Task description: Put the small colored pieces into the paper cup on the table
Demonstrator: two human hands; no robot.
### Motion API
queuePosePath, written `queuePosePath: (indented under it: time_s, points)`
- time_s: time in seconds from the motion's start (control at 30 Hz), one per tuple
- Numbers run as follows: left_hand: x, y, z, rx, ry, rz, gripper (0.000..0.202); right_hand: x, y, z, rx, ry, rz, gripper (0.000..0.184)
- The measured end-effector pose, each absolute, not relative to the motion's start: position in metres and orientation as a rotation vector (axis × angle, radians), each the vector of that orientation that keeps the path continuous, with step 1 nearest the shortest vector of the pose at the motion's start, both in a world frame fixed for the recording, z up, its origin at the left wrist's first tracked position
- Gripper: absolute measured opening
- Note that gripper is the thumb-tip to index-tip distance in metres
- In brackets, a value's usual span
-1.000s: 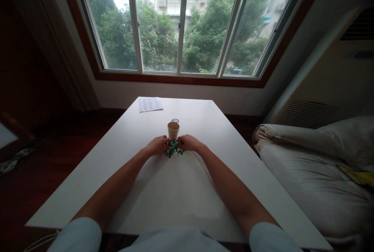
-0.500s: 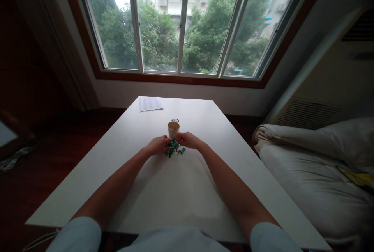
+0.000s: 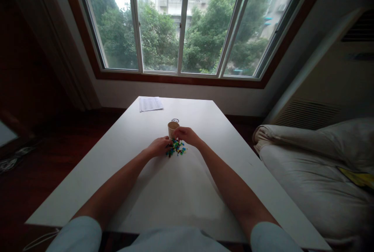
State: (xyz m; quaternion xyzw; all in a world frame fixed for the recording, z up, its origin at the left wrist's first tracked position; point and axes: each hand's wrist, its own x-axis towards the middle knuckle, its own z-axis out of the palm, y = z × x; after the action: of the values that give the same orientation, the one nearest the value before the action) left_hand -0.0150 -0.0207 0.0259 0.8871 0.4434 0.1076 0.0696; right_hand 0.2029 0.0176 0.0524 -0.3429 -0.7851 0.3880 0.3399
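Note:
A small heap of tiny coloured pieces [image 3: 177, 148], mostly green and blue with some dark and yellow ones, lies on the white table [image 3: 175, 189]. Their exact kind is too small to make out. My left hand [image 3: 160, 146] rests at the heap's left edge, its fingers stretched out and touching the pieces. Just behind the heap a brown paper cup [image 3: 172, 127] stands upright. In front of the cup's right side is my right hand [image 3: 186, 135], fingers pinched together and pointing down. Whatever the pinch holds is hidden.
A loop of thin cord or wire [image 3: 175, 120] lies behind the cup. Printed sheets of paper [image 3: 151, 104] are at the table's far left corner. To the right stands a couch with pale covers [image 3: 309, 166]. A window [image 3: 181, 25] is beyond the table.
My right hand has risen slightly and moved left, over the front of the cup. My left hand has shifted a little right, and the heap's pieces lie slightly differently.

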Motion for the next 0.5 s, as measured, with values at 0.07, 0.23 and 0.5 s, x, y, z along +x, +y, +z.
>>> queuePosePath:
  time_s: [0.07,0.23,0.5]
  points:
    - [-0.014,-0.021,0.025,2.673,1.318,0.345,0.027,0.201,0.018,0.054,-0.852,-1.906,1.013,0.024]
    - [-0.012,-0.021,0.024,2.678,1.282,0.410,0.027,0.199,0.019,0.059,-0.873,-1.672,1.002,0.032]
    - [-0.009,-0.024,0.026,2.588,1.234,0.478,0.027,0.197,0.027,0.049,-0.908,-1.578,1.081,0.046]
